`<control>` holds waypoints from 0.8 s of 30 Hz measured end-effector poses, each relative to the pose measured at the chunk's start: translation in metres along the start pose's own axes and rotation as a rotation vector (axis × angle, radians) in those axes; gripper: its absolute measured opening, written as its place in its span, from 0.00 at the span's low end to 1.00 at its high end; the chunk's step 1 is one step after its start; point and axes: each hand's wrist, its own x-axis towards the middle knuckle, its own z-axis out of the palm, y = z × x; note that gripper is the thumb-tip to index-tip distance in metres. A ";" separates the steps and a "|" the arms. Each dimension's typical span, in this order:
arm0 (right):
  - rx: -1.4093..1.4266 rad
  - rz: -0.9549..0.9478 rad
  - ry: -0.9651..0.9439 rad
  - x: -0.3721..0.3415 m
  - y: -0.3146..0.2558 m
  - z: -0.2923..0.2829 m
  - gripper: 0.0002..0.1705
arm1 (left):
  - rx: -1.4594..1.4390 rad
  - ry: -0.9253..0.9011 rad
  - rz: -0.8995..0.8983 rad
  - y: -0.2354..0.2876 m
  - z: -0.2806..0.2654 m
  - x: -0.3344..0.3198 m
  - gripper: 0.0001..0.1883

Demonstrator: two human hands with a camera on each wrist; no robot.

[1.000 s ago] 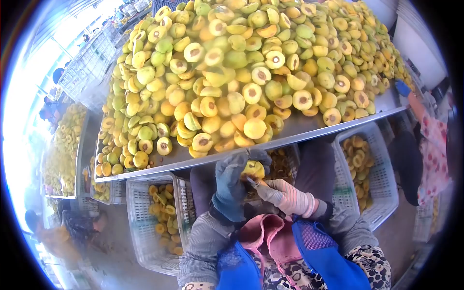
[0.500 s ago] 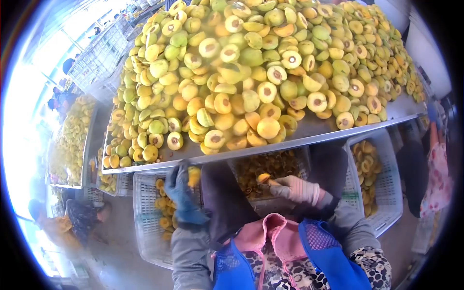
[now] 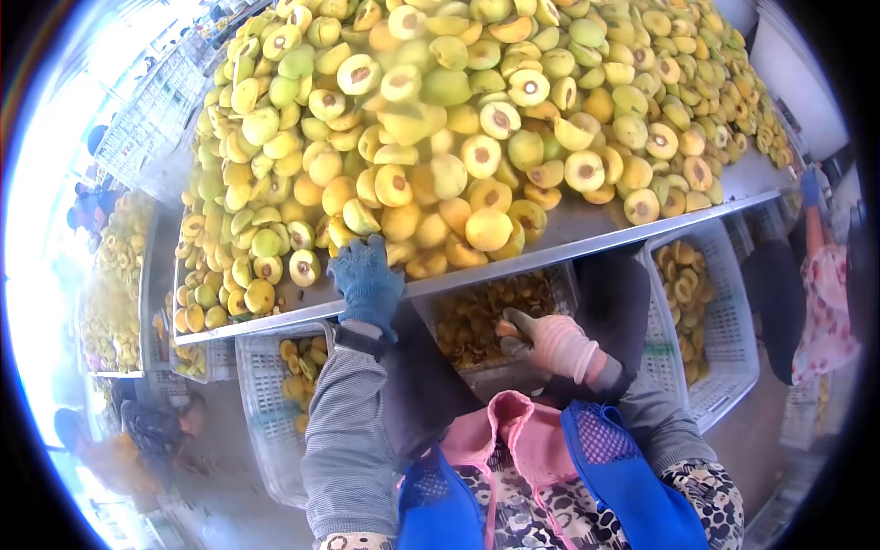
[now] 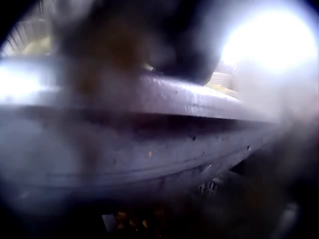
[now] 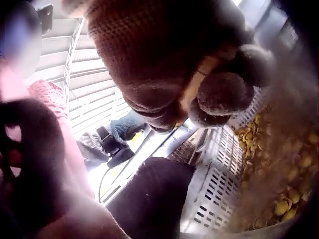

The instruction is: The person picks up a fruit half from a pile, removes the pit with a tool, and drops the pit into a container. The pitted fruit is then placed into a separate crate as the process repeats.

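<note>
Over the metal table (image 3: 587, 223), fruit halves (image 3: 488, 229) lay beside the left hand (image 3: 368, 282), its grip unclear.
The right hand (image 3: 557, 345) gripped something pale (image 5: 197, 83); a nudge could have spilled fruit over the rim (image 3: 550, 253).

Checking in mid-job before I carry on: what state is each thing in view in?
Left hand: at the fruit, grip unclear
Right hand: curled round the tan handle
Tan handle: held
Fruit: heaped, many cut open
Table: loaded
Left crate: holding fruit
Middle crate: holding fruit pieces
Right crate: holding fruit
</note>
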 end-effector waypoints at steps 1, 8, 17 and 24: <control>0.030 -0.024 0.020 0.000 -0.001 -0.001 0.30 | -0.010 -0.008 0.025 -0.001 -0.003 0.001 0.21; 0.497 -0.200 0.252 -0.002 -0.034 -0.033 0.34 | -1.943 -0.070 -0.356 0.020 -0.056 -0.031 0.24; 1.038 -0.265 0.212 -0.003 -0.066 -0.041 0.29 | -2.086 -0.383 -0.444 0.046 -0.079 -0.069 0.27; 1.285 0.029 0.012 -0.007 -0.078 -0.050 0.25 | -1.648 -0.127 -0.044 0.069 -0.090 -0.089 0.13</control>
